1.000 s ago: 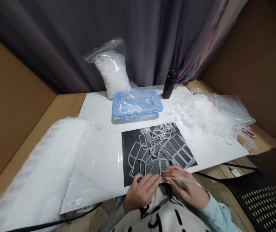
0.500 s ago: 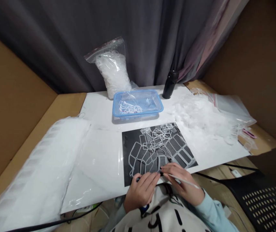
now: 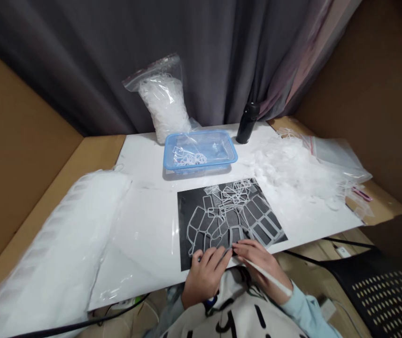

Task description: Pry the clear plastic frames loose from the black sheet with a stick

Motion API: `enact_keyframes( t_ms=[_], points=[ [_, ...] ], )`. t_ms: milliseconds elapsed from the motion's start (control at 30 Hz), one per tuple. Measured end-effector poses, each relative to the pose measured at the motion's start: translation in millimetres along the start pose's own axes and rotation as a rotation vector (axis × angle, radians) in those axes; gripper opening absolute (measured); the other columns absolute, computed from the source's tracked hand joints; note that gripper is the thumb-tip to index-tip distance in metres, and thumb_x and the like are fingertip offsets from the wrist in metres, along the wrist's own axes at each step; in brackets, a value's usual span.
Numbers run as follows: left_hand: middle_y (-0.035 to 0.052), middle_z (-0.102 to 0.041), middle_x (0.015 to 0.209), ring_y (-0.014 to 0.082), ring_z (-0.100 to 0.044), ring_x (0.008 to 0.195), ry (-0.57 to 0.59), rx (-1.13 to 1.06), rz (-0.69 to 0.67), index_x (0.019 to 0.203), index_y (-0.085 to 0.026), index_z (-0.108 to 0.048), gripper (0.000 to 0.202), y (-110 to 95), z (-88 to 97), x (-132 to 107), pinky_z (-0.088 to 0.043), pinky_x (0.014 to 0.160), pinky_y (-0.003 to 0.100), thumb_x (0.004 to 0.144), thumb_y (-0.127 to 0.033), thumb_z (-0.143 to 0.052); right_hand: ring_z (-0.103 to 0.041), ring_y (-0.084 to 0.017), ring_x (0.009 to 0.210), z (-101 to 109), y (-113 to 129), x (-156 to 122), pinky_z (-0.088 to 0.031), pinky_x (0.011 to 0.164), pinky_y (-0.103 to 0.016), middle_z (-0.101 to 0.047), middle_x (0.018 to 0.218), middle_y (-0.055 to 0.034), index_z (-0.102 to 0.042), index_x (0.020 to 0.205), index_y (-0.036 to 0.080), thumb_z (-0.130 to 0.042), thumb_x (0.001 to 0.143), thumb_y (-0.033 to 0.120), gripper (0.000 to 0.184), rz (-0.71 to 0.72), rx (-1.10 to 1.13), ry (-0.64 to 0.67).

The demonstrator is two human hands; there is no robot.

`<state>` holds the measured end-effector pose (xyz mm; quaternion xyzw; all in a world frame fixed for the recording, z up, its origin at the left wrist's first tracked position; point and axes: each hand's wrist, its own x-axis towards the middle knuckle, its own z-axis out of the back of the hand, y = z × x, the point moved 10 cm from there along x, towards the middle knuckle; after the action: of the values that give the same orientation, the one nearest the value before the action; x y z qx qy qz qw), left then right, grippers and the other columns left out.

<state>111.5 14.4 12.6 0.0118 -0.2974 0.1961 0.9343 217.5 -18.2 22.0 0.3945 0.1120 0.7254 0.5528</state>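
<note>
A black mat (image 3: 185, 211) lies at the table's front edge, covered with thin white plastic outline pieces (image 3: 234, 225). Some are joined in a curved row of loops; others are heaped at the mat's far side. My left hand (image 3: 206, 270) rests on the front edge of the mat with its fingers bent and close together. What lies under its fingertips is hidden. My right hand (image 3: 262, 265) is closed round a slim white stick-like tool (image 3: 273, 278), its fingertips down at the lower pieces, almost meeting the left fingers. The tool's tip is hidden.
A blue basket (image 3: 201, 166) with white pieces stands behind the mat, near a full zip bag (image 3: 166, 105) and a black bottle (image 3: 247, 123). White pieces (image 3: 296, 169) are piled at right. Filled clear bags (image 3: 56, 234) lie at left. Cardboard walls (image 3: 370, 108) flank the table.
My right fingers have shifted slightly left and closer to the left hand, and the white tool has tilted a little more steeply. The left hand has barely moved.
</note>
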Motion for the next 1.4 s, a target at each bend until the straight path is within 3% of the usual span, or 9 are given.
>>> enact_keyframes(
  t_ms=[300,433,533,733,833,900,1033,1267,1400],
  points=[
    [0.0049,-0.064,0.107,0.0178,-0.05,0.094,0.034,-0.022,0.002,0.113,-0.02,-0.066,0.039,1.6,-5.8,-1.5,-0.03,0.076,0.033,0.078,-0.01,-0.051,-0.056,-0.023,0.118,-15.5,-3.3,-17.3,-0.046,0.101,-0.047,-0.063,0.124,-0.0111,-0.058,0.125,0.02,-0.041,0.101,0.024,0.03,0.043,-0.257,-0.044],
    [0.0054,-0.063,0.109,0.018,-0.049,0.096,0.071,-0.008,-0.004,0.119,-0.02,-0.063,0.044,0.6,-8.2,-1.6,-0.03,0.078,0.033,0.077,-0.01,-0.052,-0.057,-0.022,0.115,-6.9,-10.7,-13.8,-0.038,0.106,-0.049,-0.063,0.125,-0.0088,-0.056,0.129,0.022,-0.042,0.1,0.023,0.031,0.02,-0.335,-0.073],
    [0.0048,-0.062,0.111,0.018,-0.049,0.096,0.099,0.01,-0.008,0.122,-0.021,-0.062,0.048,-0.3,-9.7,-1.2,-0.03,0.076,0.032,0.076,-0.01,-0.054,-0.058,-0.023,0.114,25.9,-19.3,-6.4,-0.033,0.106,-0.05,-0.064,0.124,-0.007,-0.052,0.134,0.026,-0.046,0.098,0.018,0.037,-0.006,-0.386,-0.205],
    [0.0043,-0.063,0.108,0.0167,-0.05,0.095,0.057,-0.062,0.018,0.122,-0.02,-0.061,0.047,1.6,-4.0,0.0,-0.029,0.076,0.032,0.078,-0.006,-0.049,-0.06,-0.026,0.108,129.7,-14.5,1.1,-0.046,0.095,-0.047,-0.067,0.115,-0.0094,-0.058,0.128,0.023,-0.055,0.091,0.008,0.041,-0.091,-0.557,-0.804],
    [0.0043,-0.061,0.108,0.0169,-0.05,0.095,0.061,-0.058,0.016,0.122,-0.02,-0.06,0.046,2.5,-5.4,-2.0,-0.03,0.076,0.031,0.078,-0.008,-0.052,-0.062,-0.025,0.106,145.9,-11.1,8.4,-0.05,0.094,-0.045,-0.067,0.114,-0.0123,-0.061,0.122,0.017,-0.054,0.092,0.01,0.032,-0.138,-0.529,-0.918],
    [0.0048,-0.06,0.106,0.0176,-0.05,0.093,0.082,-0.037,0.006,0.121,-0.02,-0.06,0.045,2.8,-8.6,-4.1,-0.031,0.077,0.031,0.078,-0.01,-0.055,-0.063,-0.024,0.104,135.0,-18.2,24.9,-0.052,0.091,-0.041,-0.067,0.111,-0.0126,-0.062,0.118,0.017,-0.053,0.094,0.016,0.026,-0.154,-0.42,-0.775],
    [0.0052,-0.057,0.098,0.0176,-0.048,0.084,0.111,-0.023,-0.002,0.12,-0.02,-0.06,0.041,2.8,-12.3,-6.7,-0.031,0.073,0.031,0.08,-0.013,-0.056,-0.063,-0.021,0.105,83.2,-35.2,48.6,-0.053,0.09,-0.037,-0.067,0.112,-0.0099,-0.064,0.111,0.019,-0.051,0.097,0.024,0.02,-0.163,-0.15,-0.312],
    [0.006,-0.062,0.105,0.0194,-0.051,0.097,-0.03,0.0,-0.009,0.125,-0.029,-0.062,0.038,-1.7,6.6,-2.4,-0.032,0.084,0.034,0.092,-0.019,-0.048,-0.065,-0.016,0.095,54.0,-32.3,23.2,-0.053,0.083,-0.027,-0.069,0.1,-0.006,-0.065,0.103,0.018,-0.05,0.097,0.022,0.016,-0.235,0.097,-0.106],
    [0.0013,-0.06,0.128,0.0164,-0.049,0.113,0.024,0.01,-0.188,0.124,-0.026,-0.063,0.036,-18.6,-1.4,-1.7,-0.034,0.089,0.033,0.095,-0.019,-0.042,-0.066,-0.015,0.092,35.1,-27.3,6.0,-0.053,0.081,-0.025,-0.069,0.097,-0.0053,-0.066,0.099,0.019,-0.05,0.097,0.022,0.017,-0.262,0.166,-0.021]
  ],
)
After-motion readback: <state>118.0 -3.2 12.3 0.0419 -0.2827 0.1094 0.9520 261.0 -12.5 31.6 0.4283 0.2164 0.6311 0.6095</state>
